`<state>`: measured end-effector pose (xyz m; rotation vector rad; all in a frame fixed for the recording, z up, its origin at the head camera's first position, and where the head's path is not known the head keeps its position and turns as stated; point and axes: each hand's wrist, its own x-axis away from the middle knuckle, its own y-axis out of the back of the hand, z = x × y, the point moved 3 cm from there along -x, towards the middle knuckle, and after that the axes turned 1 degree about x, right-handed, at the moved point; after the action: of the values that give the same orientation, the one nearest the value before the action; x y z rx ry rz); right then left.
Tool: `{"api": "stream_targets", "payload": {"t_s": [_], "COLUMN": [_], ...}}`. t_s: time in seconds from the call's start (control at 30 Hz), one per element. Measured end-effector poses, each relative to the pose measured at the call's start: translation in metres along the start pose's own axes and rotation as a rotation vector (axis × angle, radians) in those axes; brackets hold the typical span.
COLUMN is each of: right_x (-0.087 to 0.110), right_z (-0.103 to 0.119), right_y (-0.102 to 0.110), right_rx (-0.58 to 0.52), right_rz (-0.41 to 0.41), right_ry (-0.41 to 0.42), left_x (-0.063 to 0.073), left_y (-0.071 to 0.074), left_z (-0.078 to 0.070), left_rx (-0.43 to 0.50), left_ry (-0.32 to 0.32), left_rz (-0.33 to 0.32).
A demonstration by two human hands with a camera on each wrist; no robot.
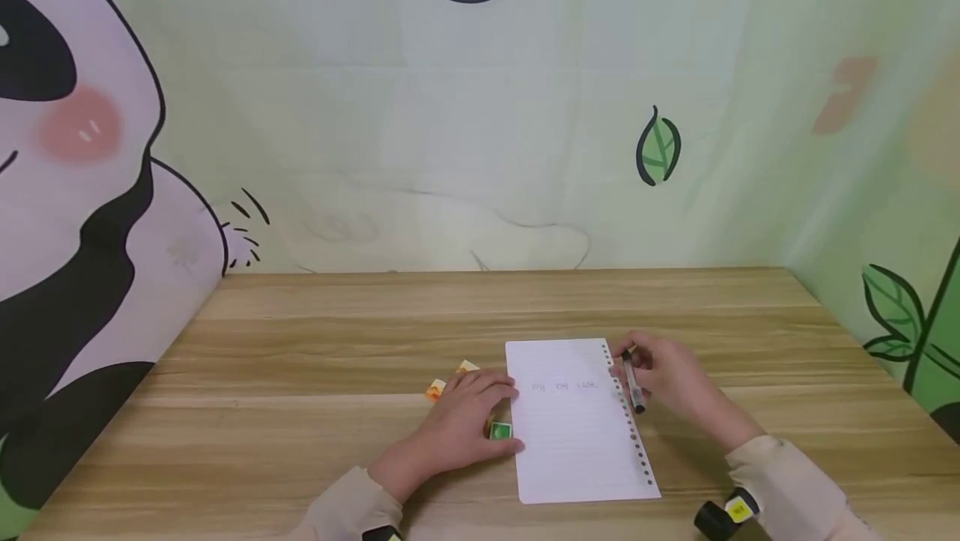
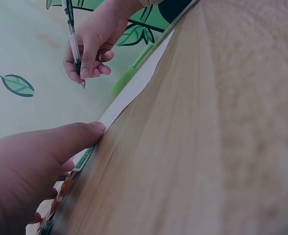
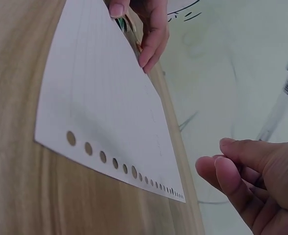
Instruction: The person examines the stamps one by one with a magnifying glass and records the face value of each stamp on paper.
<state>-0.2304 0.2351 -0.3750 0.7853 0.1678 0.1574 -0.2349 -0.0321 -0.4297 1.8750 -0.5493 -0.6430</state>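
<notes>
A white loose-leaf sheet (image 1: 577, 449) lies on the table, its punched holes along the right edge and a row of faint handwriting near the top. My left hand (image 1: 474, 418) rests at its left edge, fingers and thumb extended, the thumb tip touching the paper. Beneath that hand, partly hidden, is a small green-topped piece (image 1: 500, 431). By the sheet's right edge, my right hand (image 1: 666, 373) holds a clear-barrelled pen (image 1: 634, 381) with black ends. In the left wrist view the pen (image 2: 74, 46) points tip down, raised above the paper.
Small orange-and-white pieces (image 1: 435, 389) lie just beyond the left hand, partly covered by it. The wooden table (image 1: 300, 341) meets a printed cloth backdrop (image 1: 480, 124) at the back. A black band with a yellow label (image 1: 738, 509) is on the right wrist.
</notes>
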Motion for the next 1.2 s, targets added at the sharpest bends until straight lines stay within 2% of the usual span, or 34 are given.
{"api": "stream_targets", "payload": {"t_s": [0.07,0.23,0.4,0.6,0.73,0.93,1.2], "right_x": [-0.001,0.001,0.003,0.007,0.009,0.011,0.012], "right_z": [-0.001,-0.003,-0.005,-0.007,-0.008,-0.010,-0.015], "right_y": [0.001,0.006,0.012,0.017,0.020,0.023,0.029], "right_rx": [-0.002,-0.089,-0.153,-0.191,-0.195,-0.201,-0.230], "right_rz": [0.004,0.038,0.044,-0.013,-0.048,-0.092,-0.101], "right_ry": [0.008,0.019,0.072,0.068,0.051,0.079,0.069], "left_x": [0.000,0.001,0.002,0.002,0.002,0.004,0.009], "left_y": [0.001,0.004,0.006,0.014,0.019,0.025,0.034], "left_z": [0.001,-0.001,-0.002,-0.001,0.000,0.002,0.012], "left_rx": [-0.006,-0.016,-0.009,0.015,0.007,0.026,0.072], "left_ry": [0.005,-0.005,-0.017,-0.042,-0.019,-0.006,-0.015], "left_rz": [0.010,0.014,0.005,-0.037,-0.038,-0.049,-0.129]}}
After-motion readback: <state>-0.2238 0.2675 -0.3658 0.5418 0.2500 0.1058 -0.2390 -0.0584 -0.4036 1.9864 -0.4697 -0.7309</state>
